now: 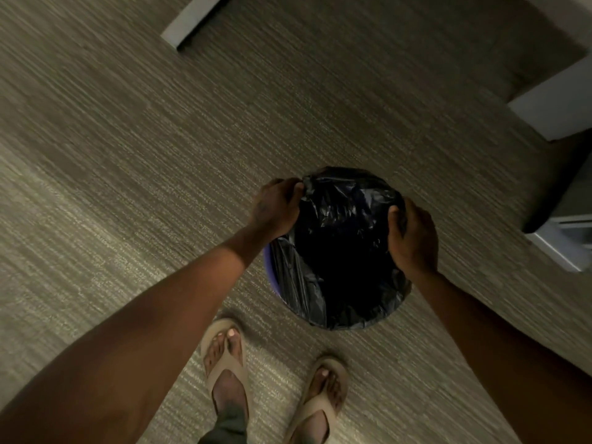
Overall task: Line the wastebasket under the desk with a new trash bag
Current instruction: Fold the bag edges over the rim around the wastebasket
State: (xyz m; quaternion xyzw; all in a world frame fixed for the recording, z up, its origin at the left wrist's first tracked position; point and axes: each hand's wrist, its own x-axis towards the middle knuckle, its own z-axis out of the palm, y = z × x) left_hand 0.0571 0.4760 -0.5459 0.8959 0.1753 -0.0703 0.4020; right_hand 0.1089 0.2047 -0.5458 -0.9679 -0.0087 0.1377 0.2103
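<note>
A round wastebasket (267, 267) stands on the carpet in front of my feet; only a strip of its purple rim shows at the left. A black trash bag (336, 251) is draped over its mouth and hangs down inside. At the bag's upper-left edge, my left hand (277, 206) pinches the plastic with curled fingers. My right hand (413, 235) grips the bag's edge at the right side of the rim. Both hands rest on the rim.
Grey striped carpet (128, 155) covers the floor. A white desk leg or panel (192, 20) stands at the top, another white panel (554, 107) at the upper right, and a grey unit (567, 238) at the right edge. My sandalled feet (227, 363) stand just below the basket.
</note>
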